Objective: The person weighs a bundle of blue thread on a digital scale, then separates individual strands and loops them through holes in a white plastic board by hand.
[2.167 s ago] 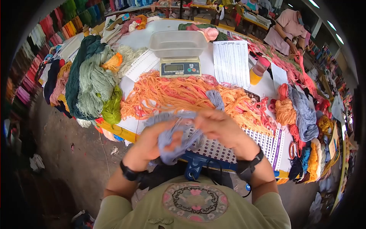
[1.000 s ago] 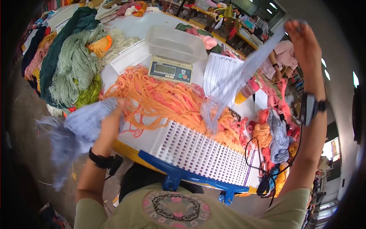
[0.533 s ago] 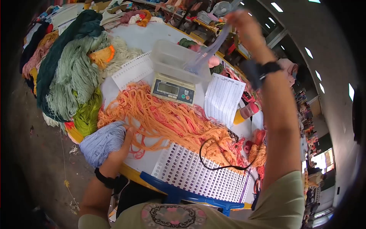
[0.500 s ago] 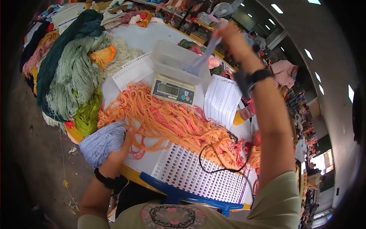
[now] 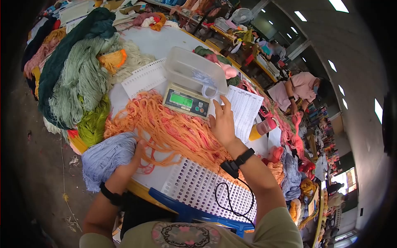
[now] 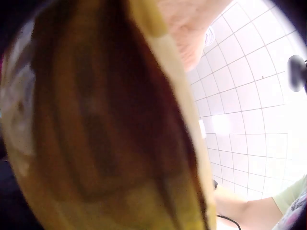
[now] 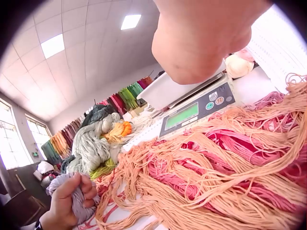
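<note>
At the table's left front edge my left hand [image 5: 131, 162] grips a hank of pale blue yarn [image 5: 106, 159]. In the right wrist view, the fingers of this left hand [image 7: 62, 205] curl round the yarn [image 7: 79, 203]. My right hand [image 5: 223, 123] is just right of a digital scale [image 5: 193, 108], fingers apart and nothing in them. On the scale sits a clear plastic tub [image 5: 178, 62] holding a small loop of pale blue yarn [image 5: 205, 81]. The scale's display [image 5: 181, 100] glows green. A yellowish-brown surface [image 6: 110, 124] blocks most of the left wrist view.
Orange and pink yarn [image 5: 165, 128] spreads across the table before the scale. A printed sheet [image 5: 245, 109], a yellow-and-pink bottle [image 5: 262, 128] and a dotted chart [image 5: 198, 182] lie around. Green hanks [image 5: 76, 78] pile at left. A black cable [image 5: 217, 198] loops from my right wrist. Another person [image 5: 295, 89] works beyond.
The right hand lowered blue yarn from above into the tub, let it go and came down beside the scale. The display lit up green. The left hand kept its hank at the left edge.
</note>
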`<state>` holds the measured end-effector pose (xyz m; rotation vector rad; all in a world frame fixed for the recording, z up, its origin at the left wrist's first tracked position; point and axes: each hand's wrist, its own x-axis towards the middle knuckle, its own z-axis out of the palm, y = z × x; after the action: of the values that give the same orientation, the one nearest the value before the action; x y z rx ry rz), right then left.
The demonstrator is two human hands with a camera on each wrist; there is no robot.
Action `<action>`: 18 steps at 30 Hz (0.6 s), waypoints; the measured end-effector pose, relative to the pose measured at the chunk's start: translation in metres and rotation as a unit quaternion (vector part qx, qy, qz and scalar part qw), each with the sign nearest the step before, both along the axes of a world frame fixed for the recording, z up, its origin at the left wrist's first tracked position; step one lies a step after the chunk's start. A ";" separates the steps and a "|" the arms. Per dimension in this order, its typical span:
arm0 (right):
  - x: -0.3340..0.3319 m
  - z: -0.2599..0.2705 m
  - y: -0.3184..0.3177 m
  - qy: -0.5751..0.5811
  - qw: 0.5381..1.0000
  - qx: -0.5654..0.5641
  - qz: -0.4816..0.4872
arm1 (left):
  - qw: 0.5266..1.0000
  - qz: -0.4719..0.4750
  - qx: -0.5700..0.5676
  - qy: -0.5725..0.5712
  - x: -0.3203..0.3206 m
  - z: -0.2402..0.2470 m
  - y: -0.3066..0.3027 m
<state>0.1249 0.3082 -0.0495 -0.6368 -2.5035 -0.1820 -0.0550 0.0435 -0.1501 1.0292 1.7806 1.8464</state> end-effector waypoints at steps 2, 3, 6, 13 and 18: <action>0.000 0.002 0.002 0.013 1.000 0.001 0.007 | 1.000 -0.012 -0.007 0.014 -0.002 0.001 -0.001; -0.002 0.003 0.005 0.028 1.000 0.002 0.015 | 1.000 -0.011 -0.007 0.013 -0.003 0.005 -0.001; -0.011 0.005 0.014 0.031 0.999 0.015 0.017 | 0.996 0.006 -0.024 0.090 -0.003 0.019 -0.004; -0.050 0.003 0.014 0.003 0.996 0.063 -0.070 | 0.999 -0.017 0.000 0.034 -0.004 0.012 -0.001; -0.053 0.004 -0.003 0.038 0.996 0.085 -0.009 | 0.999 -0.011 0.001 0.040 -0.003 0.016 -0.006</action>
<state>0.0716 0.3050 -0.0455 -0.5855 -2.3788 -0.3668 -0.0585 0.0373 -0.1336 1.1337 1.8056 1.8167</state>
